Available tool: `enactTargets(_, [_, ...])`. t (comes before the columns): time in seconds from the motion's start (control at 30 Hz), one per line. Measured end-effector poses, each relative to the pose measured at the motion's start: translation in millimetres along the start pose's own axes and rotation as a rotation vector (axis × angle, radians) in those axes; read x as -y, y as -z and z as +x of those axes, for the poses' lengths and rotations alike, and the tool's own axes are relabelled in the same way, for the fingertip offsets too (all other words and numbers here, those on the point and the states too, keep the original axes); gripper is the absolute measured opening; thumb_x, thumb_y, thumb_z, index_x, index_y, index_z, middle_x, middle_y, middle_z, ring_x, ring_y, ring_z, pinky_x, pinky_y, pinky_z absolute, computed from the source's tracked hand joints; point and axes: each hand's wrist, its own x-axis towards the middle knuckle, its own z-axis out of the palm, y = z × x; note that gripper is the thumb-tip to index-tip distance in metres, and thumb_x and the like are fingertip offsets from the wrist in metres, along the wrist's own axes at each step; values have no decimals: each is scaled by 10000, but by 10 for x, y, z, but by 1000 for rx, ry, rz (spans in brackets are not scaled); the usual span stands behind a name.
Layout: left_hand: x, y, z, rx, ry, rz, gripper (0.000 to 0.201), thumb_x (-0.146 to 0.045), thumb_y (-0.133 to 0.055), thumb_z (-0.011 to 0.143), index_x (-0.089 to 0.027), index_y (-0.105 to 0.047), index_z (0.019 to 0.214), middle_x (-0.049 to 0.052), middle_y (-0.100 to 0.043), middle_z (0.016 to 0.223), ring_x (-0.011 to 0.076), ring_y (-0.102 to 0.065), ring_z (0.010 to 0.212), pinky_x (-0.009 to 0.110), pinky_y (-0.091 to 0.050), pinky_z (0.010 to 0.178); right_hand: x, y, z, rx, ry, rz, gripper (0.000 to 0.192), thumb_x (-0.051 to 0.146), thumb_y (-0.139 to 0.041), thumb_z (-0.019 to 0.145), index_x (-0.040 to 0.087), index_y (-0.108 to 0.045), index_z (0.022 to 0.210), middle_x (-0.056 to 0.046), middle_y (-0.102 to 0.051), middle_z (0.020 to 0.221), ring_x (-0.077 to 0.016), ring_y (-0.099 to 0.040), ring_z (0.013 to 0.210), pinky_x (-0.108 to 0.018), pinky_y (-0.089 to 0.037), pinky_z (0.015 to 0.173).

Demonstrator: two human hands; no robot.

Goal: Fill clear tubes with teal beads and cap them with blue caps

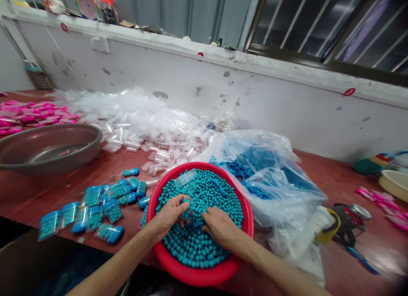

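Observation:
A red basin point(248, 202) full of small turquoise beads point(191, 255) stands in front of me. My left hand point(174, 211) is over the beads, its fingers closed around a small clear plastic case point(188, 207) that the fingers partly hide. On the right, my right hand point(219, 226) is in the basin with curled fingers at a blue cap point(198, 225); its fingertips are partly hidden. An empty-looking clear case point(186, 177) lies on the beads at the back, and further blue caps point(219, 188) rest at the right.
Left of the basin lie several bead-filled cases with blue caps point(94, 217). Behind are a heap of clear cases point(140, 113) and a grey basin point(92, 138). A plastic bag of blue caps point(270, 172) touches the right side. A tape dispenser point(341, 223) stands further right.

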Motion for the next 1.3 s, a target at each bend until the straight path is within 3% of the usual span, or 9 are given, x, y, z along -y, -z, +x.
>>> enactTargets(0.13, [56,-38,8,-27,-36,125,316,-413,-530,707,-165,-449,886,-53,-526,622,78,-520,467,153,-310,369,-13,-41,49,-40,-68,6,104,236,-532,780,151,-560,832,-77,-599,861,-205,-541,815,-278,-396,704])
enactTargets(0.23, [58,-107,22,13,-33,175,256,-379,-503,720,-160,-458,844,-53,-514,625,69,-505,445,151,-305,356,-38,29,107,-118,-179,73,164,190,-444,830,125,-514,963,-79,-608,851,-190,-563,786,-259,-403,666])
enactTargets(0.4, [91,-208,32,41,-35,136,252,-367,-470,740,-178,-436,903,-62,-497,620,65,-495,416,146,-325,335,-34,-6,119,-181,-124,-37,355,75,-356,831,128,-459,1167,-112,-608,921,-222,-565,852,-292,-418,710])
enactTargets(0.53, [126,-210,26,32,5,116,315,-359,-472,737,-188,-392,989,-55,-508,625,75,-505,420,150,-346,335,-106,14,81,-238,-319,-50,423,12,-342,786,120,-504,1162,-146,-600,945,-236,-563,857,-324,-421,740])
enactTargets(0.7, [125,-234,21,59,-88,67,318,-353,-498,733,-178,-418,986,-61,-473,627,72,-498,447,155,-340,355,20,179,48,-343,-107,574,262,216,-387,861,203,-625,969,-9,-608,725,-142,-549,676,-225,-420,641])
enactTargets(0.83, [113,-249,7,63,-95,49,397,-354,-500,735,-162,-395,1065,-74,-450,581,64,-460,400,157,-306,343,128,215,55,-318,-159,823,245,269,-427,844,192,-659,844,32,-531,571,-103,-457,508,-200,-353,498])
enactTargets(1.03, [131,-248,-5,52,-116,-5,537,-376,-513,723,-160,-326,1178,-73,-471,561,73,-460,378,160,-285,331,135,260,33,-359,-30,626,260,221,-407,852,178,-623,715,12,-553,623,-114,-484,586,-213,-336,572])
enactTargets(1.17, [139,-298,-8,-16,-105,-7,456,-355,-505,718,-157,-381,1109,-94,-411,515,47,-357,322,155,-239,295,158,212,7,-350,63,518,268,198,-365,871,172,-582,716,5,-533,631,-111,-475,589,-220,-328,580])
enactTargets(1.3, [107,-310,-35,-83,-124,2,376,-353,-515,718,-180,-416,1037,-109,-345,511,32,-298,329,148,-273,299,136,198,-2,-365,102,572,253,198,-389,860,172,-586,704,21,-478,602,-104,-448,581,-222,-329,578])
